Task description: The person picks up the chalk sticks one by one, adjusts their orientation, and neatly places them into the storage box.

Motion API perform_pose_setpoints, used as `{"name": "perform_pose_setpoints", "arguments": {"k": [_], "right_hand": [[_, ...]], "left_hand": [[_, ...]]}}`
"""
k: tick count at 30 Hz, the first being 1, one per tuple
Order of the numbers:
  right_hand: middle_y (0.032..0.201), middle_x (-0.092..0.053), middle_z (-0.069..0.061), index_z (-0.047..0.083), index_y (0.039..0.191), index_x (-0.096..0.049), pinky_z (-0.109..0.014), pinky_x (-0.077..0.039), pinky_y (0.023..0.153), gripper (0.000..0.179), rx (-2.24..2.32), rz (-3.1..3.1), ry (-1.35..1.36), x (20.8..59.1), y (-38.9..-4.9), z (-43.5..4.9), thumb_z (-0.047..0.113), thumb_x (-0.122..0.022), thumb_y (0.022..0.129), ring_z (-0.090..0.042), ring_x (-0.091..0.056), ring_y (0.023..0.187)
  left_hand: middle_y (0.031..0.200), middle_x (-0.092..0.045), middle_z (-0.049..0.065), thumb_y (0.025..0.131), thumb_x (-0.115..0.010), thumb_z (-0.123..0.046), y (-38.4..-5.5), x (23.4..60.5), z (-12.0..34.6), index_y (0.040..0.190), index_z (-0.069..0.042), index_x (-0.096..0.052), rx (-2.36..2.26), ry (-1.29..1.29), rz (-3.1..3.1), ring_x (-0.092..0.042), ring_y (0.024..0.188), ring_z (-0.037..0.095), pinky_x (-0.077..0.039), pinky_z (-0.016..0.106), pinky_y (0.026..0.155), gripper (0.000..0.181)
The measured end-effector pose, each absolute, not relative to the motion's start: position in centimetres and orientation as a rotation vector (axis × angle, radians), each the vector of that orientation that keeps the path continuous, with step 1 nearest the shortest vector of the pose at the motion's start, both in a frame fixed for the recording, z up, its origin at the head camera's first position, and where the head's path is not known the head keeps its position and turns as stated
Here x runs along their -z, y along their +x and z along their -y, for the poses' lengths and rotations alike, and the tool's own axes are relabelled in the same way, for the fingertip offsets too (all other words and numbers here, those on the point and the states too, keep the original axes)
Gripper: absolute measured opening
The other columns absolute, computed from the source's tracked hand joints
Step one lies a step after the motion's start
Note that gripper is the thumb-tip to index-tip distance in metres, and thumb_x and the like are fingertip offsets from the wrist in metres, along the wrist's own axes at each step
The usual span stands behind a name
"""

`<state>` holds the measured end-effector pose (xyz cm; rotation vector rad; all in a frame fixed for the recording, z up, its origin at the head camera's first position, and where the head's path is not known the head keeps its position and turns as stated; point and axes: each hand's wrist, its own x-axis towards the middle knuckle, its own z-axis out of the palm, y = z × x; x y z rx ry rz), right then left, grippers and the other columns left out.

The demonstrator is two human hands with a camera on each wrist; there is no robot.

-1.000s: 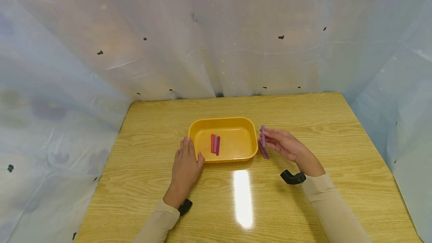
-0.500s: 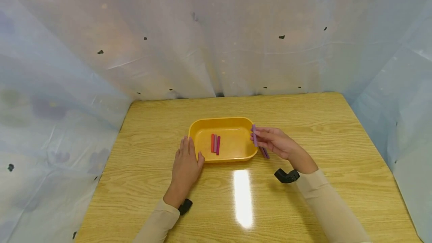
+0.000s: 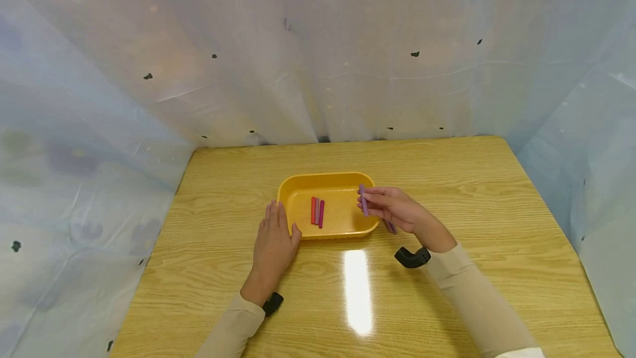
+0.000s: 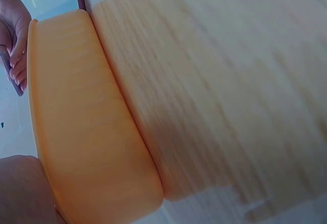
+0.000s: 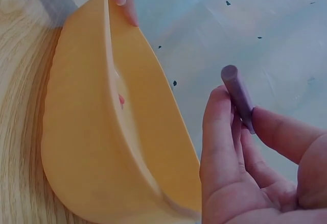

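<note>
The right hand (image 3: 395, 211) pinches a purple stick (image 3: 365, 206) between thumb and fingers over the right end of the yellow box (image 3: 345, 214), probably for fine control; the left hand (image 3: 274, 245), straight-fingered and gripping nothing, lies against its left end, seemingly to steady it

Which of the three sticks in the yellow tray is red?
The red stick is leftmost in the head view; the mauve stick and magenta stick lie to its right.
</note>
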<state>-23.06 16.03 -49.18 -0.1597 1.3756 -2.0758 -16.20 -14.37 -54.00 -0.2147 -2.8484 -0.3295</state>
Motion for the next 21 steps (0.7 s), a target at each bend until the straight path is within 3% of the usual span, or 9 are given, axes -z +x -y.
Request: {"name": "perform_pose_setpoints", "arguments": {"k": [11, 21], "right_hand": [[0.111, -0.061, -0.016, -0.012, 0.128, -0.045, -0.033, -0.047, 0.088, 0.037, 2.059, -1.385, -0.140, 49.1, -23.3, -14.4, 0.007, -0.046, 0.097, -0.026, -0.060, 0.106], [0.110, -0.062, -0.015, -0.012, 0.129, -0.044, -0.034, -0.047, 0.088, 0.039, 2.019, -1.416, -0.125, 49.3, -23.8, -13.0, 0.009, -0.048, 0.097, -0.032, -0.054, 0.114]], "left_hand": [[0.146, -0.025, 0.026, 0.094, -0.045, -0.029, -16.2, 54.1, 14.5, 0.141, 0.010, -0.027, 0.353, -0.199, 2.878, -0.024, 0.135, 0.035, -0.030, 0.049, 0.103, 0.064], [0.146, -0.025, 0.027, 0.094, -0.045, -0.028, -16.1, 53.9, 14.4, 0.142, 0.010, -0.026, 0.358, -0.197, 2.888, -0.025, 0.135, 0.035, -0.029, 0.048, 0.104, 0.064]]}}
